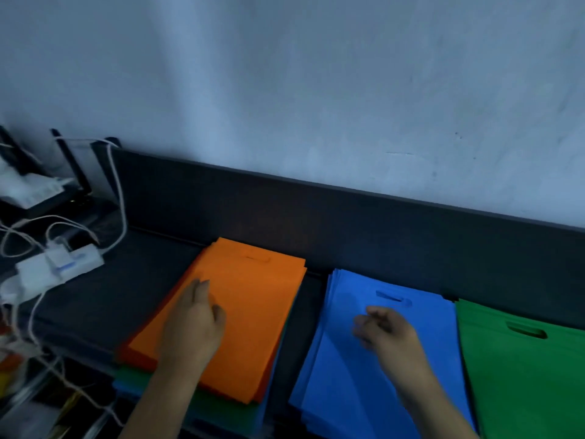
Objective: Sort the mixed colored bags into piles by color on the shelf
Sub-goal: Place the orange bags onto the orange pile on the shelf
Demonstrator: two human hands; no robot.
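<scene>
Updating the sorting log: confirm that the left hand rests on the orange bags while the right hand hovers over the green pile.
Not quite. The head view shows the left hand on the orange bags, but the right hand is over the blue pile, not the green pile.

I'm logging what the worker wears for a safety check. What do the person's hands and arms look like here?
Both the left hand and the right hand are bare: no gloves, rings or watch visible. The forearms are bare too, with no sleeves in view. The picture is slightly blurred.
</scene>
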